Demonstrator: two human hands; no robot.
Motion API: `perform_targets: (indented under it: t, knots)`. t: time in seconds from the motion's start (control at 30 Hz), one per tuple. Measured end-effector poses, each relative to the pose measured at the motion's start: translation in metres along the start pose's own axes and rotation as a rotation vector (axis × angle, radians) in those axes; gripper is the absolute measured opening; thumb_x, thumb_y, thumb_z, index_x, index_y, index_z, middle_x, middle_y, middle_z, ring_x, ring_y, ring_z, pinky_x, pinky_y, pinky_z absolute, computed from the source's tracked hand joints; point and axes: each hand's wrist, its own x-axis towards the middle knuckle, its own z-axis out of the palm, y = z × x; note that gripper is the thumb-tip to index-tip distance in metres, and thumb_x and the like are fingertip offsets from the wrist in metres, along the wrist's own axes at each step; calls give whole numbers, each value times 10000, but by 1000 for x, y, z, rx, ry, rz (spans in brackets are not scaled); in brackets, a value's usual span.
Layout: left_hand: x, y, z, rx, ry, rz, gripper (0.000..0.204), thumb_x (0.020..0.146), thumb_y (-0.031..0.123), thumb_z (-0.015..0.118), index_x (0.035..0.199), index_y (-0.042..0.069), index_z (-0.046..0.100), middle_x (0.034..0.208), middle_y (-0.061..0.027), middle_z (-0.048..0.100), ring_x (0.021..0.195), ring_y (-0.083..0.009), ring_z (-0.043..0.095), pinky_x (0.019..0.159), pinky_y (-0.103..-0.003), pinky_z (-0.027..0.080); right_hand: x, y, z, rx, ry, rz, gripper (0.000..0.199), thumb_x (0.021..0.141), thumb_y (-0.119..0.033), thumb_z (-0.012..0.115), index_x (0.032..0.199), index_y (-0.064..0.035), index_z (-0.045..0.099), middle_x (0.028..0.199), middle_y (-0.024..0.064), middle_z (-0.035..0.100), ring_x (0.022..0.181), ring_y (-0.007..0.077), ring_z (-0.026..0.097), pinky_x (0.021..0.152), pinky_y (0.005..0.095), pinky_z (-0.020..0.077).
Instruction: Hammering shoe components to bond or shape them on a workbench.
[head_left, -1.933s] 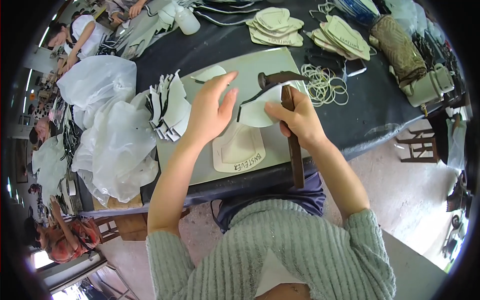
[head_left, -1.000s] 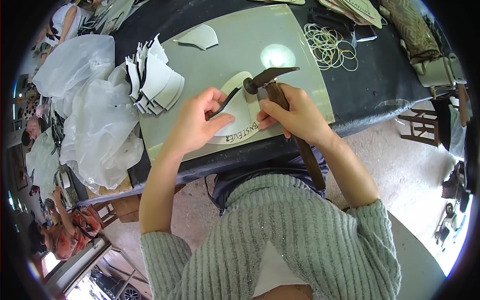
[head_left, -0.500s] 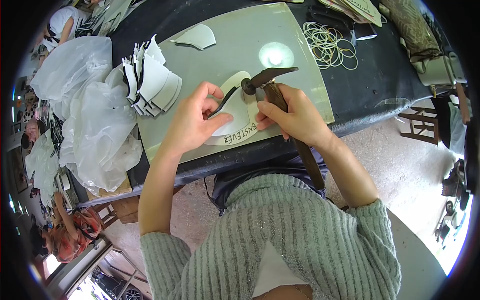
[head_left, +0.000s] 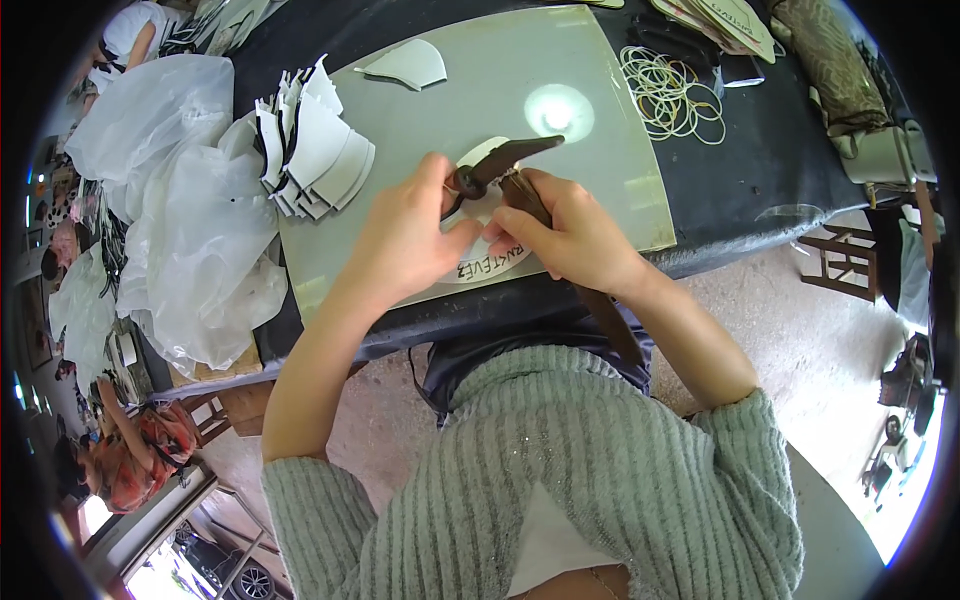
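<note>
A hammer [head_left: 508, 158] with a dark metal head and brown wooden handle is gripped in my right hand [head_left: 575, 235], its handle slanting down toward my lap. My left hand [head_left: 415, 235] has its fingers curled at a white curved piece [head_left: 478, 212] with a black edge, largely hidden under the hands. That piece lies over a cream curved template [head_left: 495, 262] with dark handwriting. The hammer head hovers beside my left index finger; whether they touch, I cannot tell. My right fingertips rest near the template. Beneath everything is a grey-green board [head_left: 470, 80].
A stack of white black-edged pieces [head_left: 318, 145] stands left on the board, and a single one [head_left: 408, 64] lies farther back. Clear plastic bags [head_left: 190, 240] fill the left side. Rubber bands [head_left: 672, 95] and cream templates [head_left: 725, 22] sit at the right back. A wooden stool [head_left: 840, 262] is right.
My left hand has slid right, closer to my right hand, covering more of the white piece. The hammer and my right hand have shifted slightly left.
</note>
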Motion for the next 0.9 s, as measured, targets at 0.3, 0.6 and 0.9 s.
perform_targets:
  t: [0.3, 0.6, 0.9]
  knots:
    - [-8, -30, -18, -348, -138, -197, 193, 844, 149, 742, 789, -24, 676, 626, -43, 641, 553, -82, 558, 530, -266, 431, 3, 0, 4, -36, 1, 57, 239, 1020, -204, 531, 1087, 26, 529, 945, 101, 720, 842, 131, 733, 422, 198, 440]
    - [-4, -30, -21, -290, -182, -190, 200, 813, 158, 751, 781, -26, 680, 616, -56, 643, 546, -103, 563, 536, -281, 441, 4, -1, 5, -63, 20, 38, 237, 1024, -212, 527, 1071, 20, 522, 952, 104, 715, 855, 140, 734, 425, 195, 448]
    - [-9, -8, -18, 187, -137, -128, 101, 830, 77, 728, 844, -2, 667, 749, -98, 662, 651, -209, 623, 597, -348, 480, 2, -1, -1, -92, 30, 30, 239, 1039, -222, 506, 1056, 16, 524, 956, 111, 713, 864, 150, 737, 429, 196, 453]
